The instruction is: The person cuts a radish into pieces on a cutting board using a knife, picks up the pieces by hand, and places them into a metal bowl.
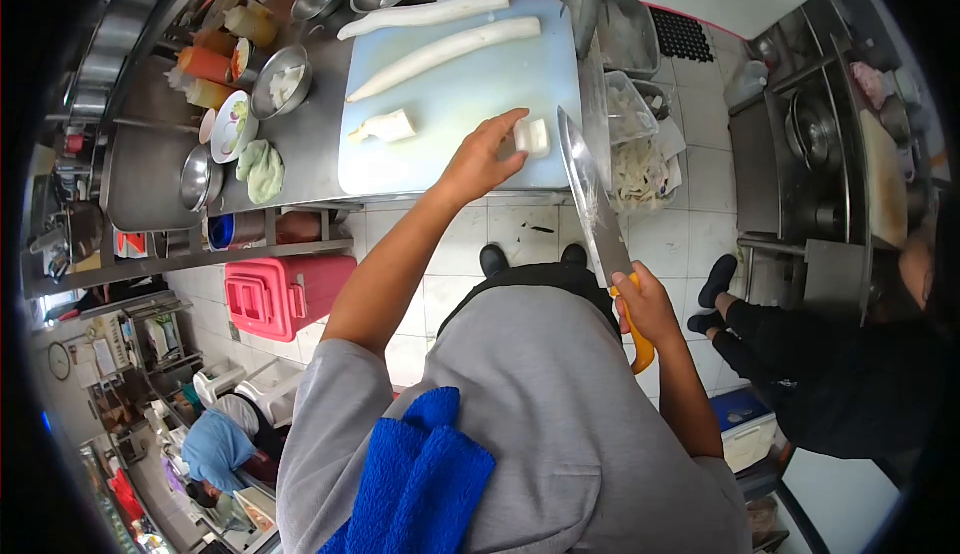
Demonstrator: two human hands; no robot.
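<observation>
On the pale cutting board (440, 169), my left hand (482, 159) has its thumb and fingers around a short, thick piece of white radish (533, 138). My right hand (647, 306) grips the orange-yellow handle of a large kitchen knife (593, 204). The broad blade points away from me, past the board's right edge, its tip a little right of the piece. Two long peeled white radishes, a nearer one (450, 54) and a farther one (425, 14), lie across the back of the board. A shorter chunk (385, 127) rests at the left.
Left of the board stand a metal bowl with white pieces (281, 82), a white bowl (234, 126), a green cloth (261, 171) and sauce bottles (205, 64). Peelings fill a bin (645, 176) at right. Another person (830, 354) is at right; a pink box (285, 294) sits on the floor.
</observation>
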